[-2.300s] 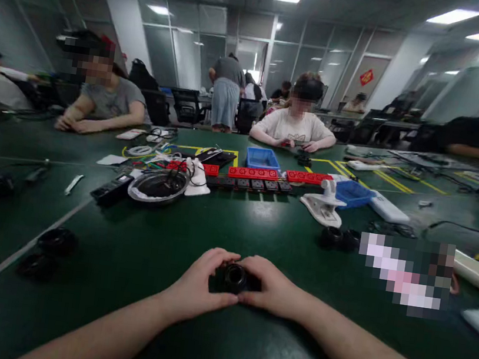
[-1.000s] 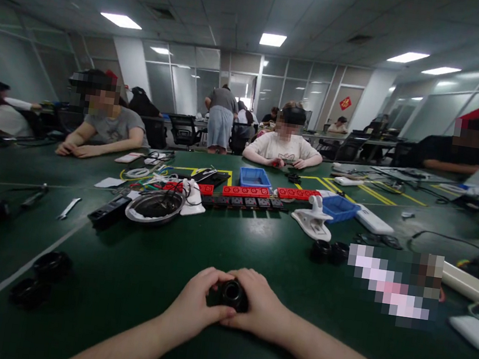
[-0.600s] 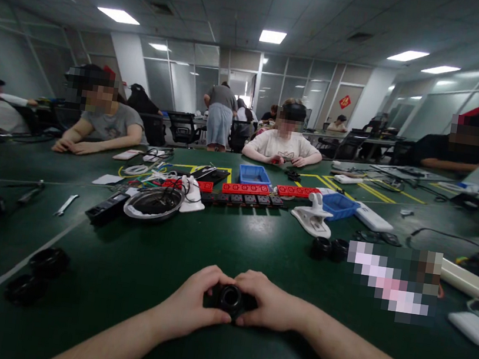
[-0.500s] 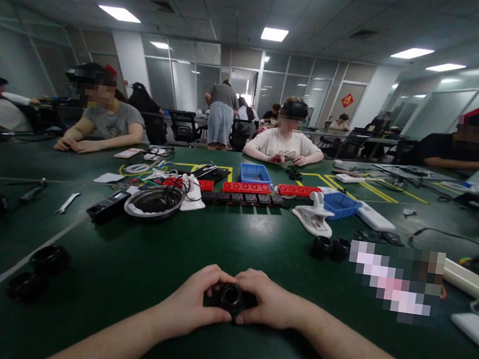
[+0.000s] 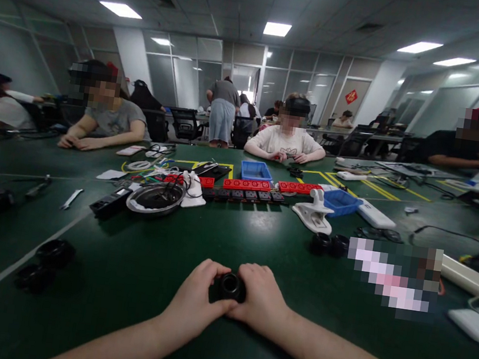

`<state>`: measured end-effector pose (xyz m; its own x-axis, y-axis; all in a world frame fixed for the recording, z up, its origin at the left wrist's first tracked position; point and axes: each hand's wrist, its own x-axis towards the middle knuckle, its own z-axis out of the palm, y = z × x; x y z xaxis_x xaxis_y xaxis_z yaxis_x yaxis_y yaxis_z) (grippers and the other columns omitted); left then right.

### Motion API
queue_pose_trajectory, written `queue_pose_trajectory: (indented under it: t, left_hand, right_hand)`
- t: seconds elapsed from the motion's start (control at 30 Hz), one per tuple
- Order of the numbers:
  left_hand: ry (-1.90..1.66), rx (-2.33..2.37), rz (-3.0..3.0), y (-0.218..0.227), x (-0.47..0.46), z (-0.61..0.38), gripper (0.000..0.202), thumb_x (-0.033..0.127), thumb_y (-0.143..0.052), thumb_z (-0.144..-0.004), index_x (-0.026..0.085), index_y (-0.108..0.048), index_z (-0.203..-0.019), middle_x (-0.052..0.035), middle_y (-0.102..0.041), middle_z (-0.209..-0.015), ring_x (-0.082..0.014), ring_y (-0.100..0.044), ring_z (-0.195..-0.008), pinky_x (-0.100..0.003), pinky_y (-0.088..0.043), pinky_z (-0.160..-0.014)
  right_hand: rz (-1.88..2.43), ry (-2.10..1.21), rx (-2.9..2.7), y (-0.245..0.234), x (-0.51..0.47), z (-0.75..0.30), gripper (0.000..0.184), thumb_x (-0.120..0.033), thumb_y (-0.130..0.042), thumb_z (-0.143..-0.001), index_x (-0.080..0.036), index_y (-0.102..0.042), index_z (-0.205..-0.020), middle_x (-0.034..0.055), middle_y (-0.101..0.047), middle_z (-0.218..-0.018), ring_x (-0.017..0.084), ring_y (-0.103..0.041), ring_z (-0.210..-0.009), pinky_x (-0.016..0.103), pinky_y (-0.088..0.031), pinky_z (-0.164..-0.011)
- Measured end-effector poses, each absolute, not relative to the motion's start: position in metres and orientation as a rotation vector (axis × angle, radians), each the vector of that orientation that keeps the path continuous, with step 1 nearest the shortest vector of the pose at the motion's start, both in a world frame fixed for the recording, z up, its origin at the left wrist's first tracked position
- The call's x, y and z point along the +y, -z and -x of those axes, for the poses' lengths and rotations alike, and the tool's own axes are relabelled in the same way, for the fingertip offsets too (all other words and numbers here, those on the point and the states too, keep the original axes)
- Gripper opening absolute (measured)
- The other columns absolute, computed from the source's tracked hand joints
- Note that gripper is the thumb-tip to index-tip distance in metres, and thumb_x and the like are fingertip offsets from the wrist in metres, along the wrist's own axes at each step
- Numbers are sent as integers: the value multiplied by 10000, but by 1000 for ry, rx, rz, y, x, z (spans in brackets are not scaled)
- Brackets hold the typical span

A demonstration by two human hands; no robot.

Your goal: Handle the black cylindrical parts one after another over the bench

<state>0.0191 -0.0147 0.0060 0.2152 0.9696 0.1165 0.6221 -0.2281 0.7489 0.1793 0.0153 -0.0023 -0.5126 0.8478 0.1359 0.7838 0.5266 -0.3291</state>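
Note:
Between my two hands is a black round part (image 5: 230,286) with a hole through its middle, the hole facing up toward me. My left hand (image 5: 201,293) curls round its left side, with thumb and fingers touching it. On the other side my right hand (image 5: 261,297) wraps its fingers and thumb round the same part. The thumbs nearly meet at the near edge. Whether the part rests on the green table (image 5: 159,245) cannot be made out. Similar black round parts lie in a pair at left (image 5: 55,253) and another pair at right (image 5: 321,243).
Further back are red socket strips (image 5: 246,185), a metal bowl (image 5: 155,199), a white clip base (image 5: 313,212) and blue trays (image 5: 255,171). A wrench (image 5: 71,198) lies at left, a white power bank (image 5: 475,325) at right. Other people sit across the table.
My right hand has closed further round the black part, fingers now nearer its right side. Both hands appear slightly higher in view, and the camera has shifted a little.

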Motion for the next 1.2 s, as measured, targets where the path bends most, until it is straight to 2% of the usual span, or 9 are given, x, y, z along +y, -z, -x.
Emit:
queue_pose_trajectory:
  t: [0.1, 0.2, 0.37, 0.67, 1.03, 1.2]
  left_hand:
    - [-824, 1450, -1967, -4, -14, -19, 320, 207, -693, -657, 197, -570, -951, -25, -530, -897, -217, -509, -816, -317, -426, -712]
    - [-783, 1323, -2020, -6, -9, -12, 340, 191, -688, -669, 210, -579, -990, -13, -530, -884, -196, -514, -798, -281, -422, -684]
    - [-684, 1134, -2057, -10, -5, 1, 435, 208, -684, -686, 238, -547, -1097, -6, -523, -941, -173, -510, -803, -249, -410, -659]
    - [-650, 1066, -2037, -8, -2, 4, 412, 212, -721, -648, 244, -588, -1036, 13, -503, -891, -149, -488, -755, -224, -388, -633]
    - [-664, 1093, -1975, -7, 0, 1, 410, 184, -753, -612, 213, -590, -987, 16, -494, -873, -143, -471, -736, -216, -384, -620]
    - [-672, 1147, -1962, -10, -4, -3, 375, 211, -745, -613, 197, -589, -953, 14, -493, -856, -153, -478, -737, -228, -379, -619]
  right_hand:
    - [1337, -246, -2492, 3, 12, -177, 441, -509, -675, -592, -148, -553, -813, 66, -574, -815, 236, -510, -780, 365, -365, -718]
    - [1172, -455, -2498, 1, 14, -181, 509, -485, -710, -583, -146, -564, -934, 64, -585, -886, 228, -518, -815, 339, -390, -717]
    - [940, -789, -2546, -3, 24, -194, 351, -331, -739, -622, -153, -614, -898, 28, -599, -861, 197, -533, -814, 298, -408, -729]
    - [797, -922, -2607, -8, 31, -200, 372, -246, -738, -638, -181, -629, -988, 15, -590, -909, 193, -521, -877, 298, -398, -787]
    - [838, -933, -2605, -9, 34, -198, 307, -242, -753, -614, -164, -633, -885, 10, -592, -851, 188, -526, -814, 287, -395, -741]
    - [1018, -868, -2535, -4, 29, -194, 337, -299, -784, -548, -154, -593, -785, -6, -546, -768, 167, -503, -732, 247, -375, -627]
